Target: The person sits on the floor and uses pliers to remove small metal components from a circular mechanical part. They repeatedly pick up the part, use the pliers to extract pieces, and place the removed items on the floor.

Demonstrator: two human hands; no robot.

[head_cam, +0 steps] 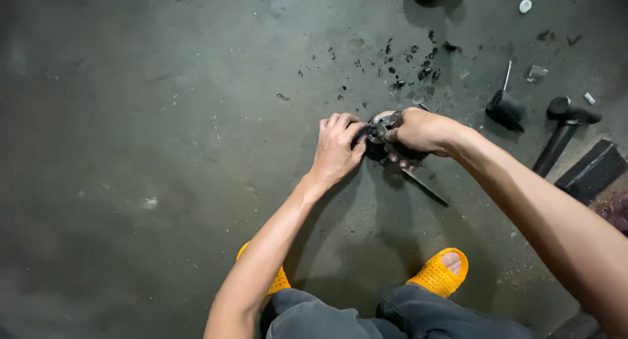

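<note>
- Gripping a small round metal part (381,133) between them, both hands are working low over the concrete floor (163,149), just ahead of the yellow sandals (439,272).
- The left hand (337,148) is pinching the part's near edge with curled fingertips; the right hand (422,131) is wrapping closed over its far side.
- A greasy-looking surface could be letting the part slip and nip a finger.
- Both forearms are reaching forward, wrists bent inward; a hammer (562,126) is lying beyond the right hand.

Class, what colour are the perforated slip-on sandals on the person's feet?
Yellow-orange perforated slip-on sandals, clearest in the head view.
</note>
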